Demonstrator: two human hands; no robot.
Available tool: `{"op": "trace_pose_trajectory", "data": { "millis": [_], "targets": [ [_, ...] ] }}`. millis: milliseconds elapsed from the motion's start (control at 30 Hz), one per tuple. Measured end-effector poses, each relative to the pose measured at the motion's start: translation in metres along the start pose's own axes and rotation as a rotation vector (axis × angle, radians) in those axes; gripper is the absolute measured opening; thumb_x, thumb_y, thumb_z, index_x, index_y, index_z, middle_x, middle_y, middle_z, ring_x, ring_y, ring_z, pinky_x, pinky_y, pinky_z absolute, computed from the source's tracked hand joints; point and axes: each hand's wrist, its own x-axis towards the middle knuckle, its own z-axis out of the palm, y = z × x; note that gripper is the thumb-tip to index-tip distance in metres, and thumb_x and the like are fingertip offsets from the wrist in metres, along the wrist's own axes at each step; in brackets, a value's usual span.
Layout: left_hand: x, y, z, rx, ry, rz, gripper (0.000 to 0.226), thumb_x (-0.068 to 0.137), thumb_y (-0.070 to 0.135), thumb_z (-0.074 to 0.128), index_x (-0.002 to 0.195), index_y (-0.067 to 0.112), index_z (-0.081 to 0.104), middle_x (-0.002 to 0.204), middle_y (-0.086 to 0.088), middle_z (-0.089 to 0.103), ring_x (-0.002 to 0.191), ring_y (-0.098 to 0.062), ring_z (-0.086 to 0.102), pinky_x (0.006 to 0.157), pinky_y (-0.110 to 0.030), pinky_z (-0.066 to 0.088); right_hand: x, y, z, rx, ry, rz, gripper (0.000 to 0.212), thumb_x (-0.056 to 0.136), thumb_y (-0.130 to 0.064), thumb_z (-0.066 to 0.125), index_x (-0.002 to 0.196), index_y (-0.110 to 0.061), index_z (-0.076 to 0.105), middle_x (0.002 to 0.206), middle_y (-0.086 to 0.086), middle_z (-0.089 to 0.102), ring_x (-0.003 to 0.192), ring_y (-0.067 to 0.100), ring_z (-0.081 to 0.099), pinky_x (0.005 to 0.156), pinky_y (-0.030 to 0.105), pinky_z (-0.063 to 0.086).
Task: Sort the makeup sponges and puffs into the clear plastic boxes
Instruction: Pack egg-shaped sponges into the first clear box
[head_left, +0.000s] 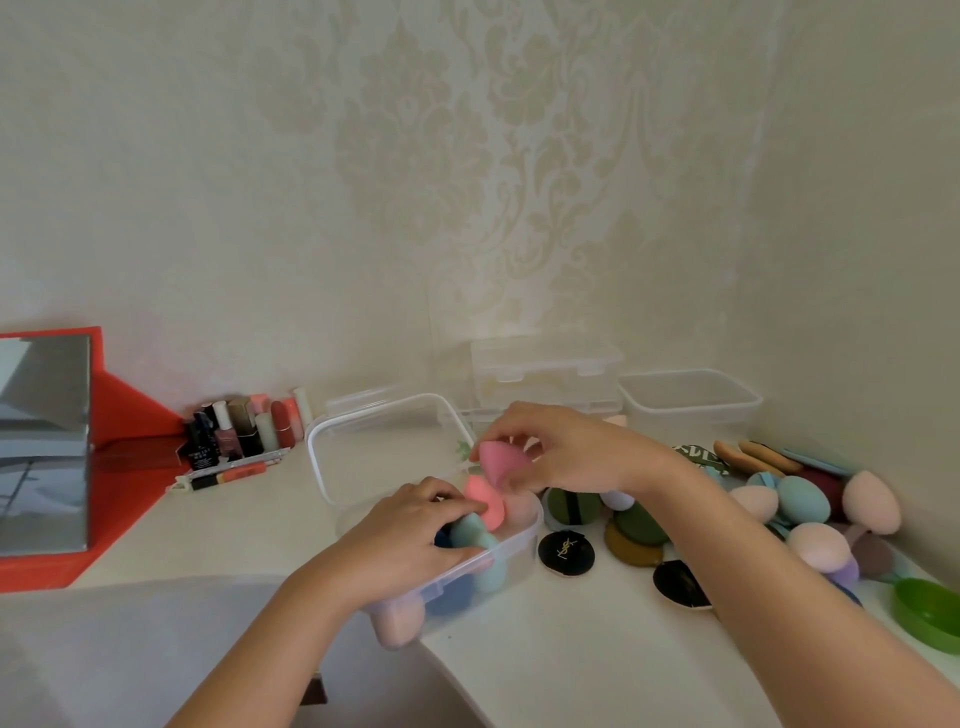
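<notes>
— Where's the pink sponge (496, 464)?
— Centre frame, pinched in the right hand (563, 447) above the clear box (321, 470).
— The left hand (410, 535)?
— Gripping a teal sponge (471, 531) inside it.

We read a gold YSL monogram on the black round puff (565, 552). White lettering on a dark bottle (200, 451) is too small for us.

The clear box (324, 470) is free at its far half — the left hand (410, 535) gripping a teal sponge (470, 532) and the right hand (561, 452) pinching a pink sponge (496, 462) crowd its near end. Puffs (802, 499) clutter the right side.
</notes>
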Motion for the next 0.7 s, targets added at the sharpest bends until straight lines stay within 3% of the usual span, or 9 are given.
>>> {"op": "trace_pose_trajectory", "data": {
  "millis": [200,400,467,567,633,700],
  "targets": [
    [0.001,0.0,0.0,0.019,0.006,-0.004,0.046,0.086,0.055,0.052,0.129,0.04,0.047,0.134,0.019,0.035,0.121,-0.007,0.033,0.1,-0.021,0.028,0.003,0.0,0.013,-0.172,-0.048,0.041,0.034,0.066,-0.02,0.079,0.092,-0.031,0.059,0.093,-0.011,0.063,0.082,0.008,0.058,0.072,0.032,0.052],
    [0.003,0.001,0.001,0.047,0.003,-0.001,0.048,0.087,0.056,0.051,0.13,0.037,0.047,0.136,0.018,0.034,0.122,-0.007,0.032,0.099,-0.019,0.027,0.004,-0.017,0.024,-0.396,-0.114,0.044,0.021,0.075,-0.004,0.064,0.093,-0.014,0.065,0.095,0.0,0.069,0.09,0.018,0.061,0.073,0.029,0.048],
    [0.003,0.001,0.001,0.057,0.004,-0.002,0.05,0.087,0.055,0.051,0.132,0.036,0.046,0.137,0.018,0.034,0.123,-0.008,0.031,0.099,-0.019,0.026,0.005,-0.022,0.025,-0.561,-0.115,0.041,0.017,0.076,-0.004,0.064,0.088,-0.014,0.069,0.092,0.003,0.071,0.09,0.021,0.062,0.074,0.03,0.047],
    [0.002,0.001,0.001,0.055,0.007,-0.002,0.048,0.086,0.055,0.052,0.131,0.037,0.046,0.137,0.018,0.034,0.122,-0.007,0.032,0.099,-0.019,0.027,0.009,-0.023,0.027,-0.601,-0.141,0.072,0.018,0.076,-0.003,0.065,0.088,-0.015,0.073,0.091,0.004,0.072,0.088,0.023,0.064,0.07,0.028,0.046],
    [0.002,0.001,0.001,0.035,0.012,-0.008,0.046,0.085,0.054,0.053,0.128,0.038,0.048,0.134,0.019,0.036,0.119,-0.007,0.035,0.099,-0.02,0.029,0.014,-0.021,0.03,-0.621,-0.167,0.103,0.019,0.078,-0.005,0.065,0.094,-0.012,0.073,0.092,0.005,0.069,0.085,0.023,0.06,0.065,0.026,0.04],
    [0.003,0.001,0.001,0.017,0.021,-0.015,0.042,0.084,0.054,0.055,0.124,0.04,0.05,0.13,0.02,0.038,0.116,-0.006,0.038,0.099,-0.02,0.033,0.02,-0.022,0.036,-0.701,-0.201,0.117,0.016,0.083,-0.008,0.061,0.097,-0.007,0.069,0.085,0.004,0.06,0.082,0.022,0.051,0.068,0.027,0.028]
  ]
}}
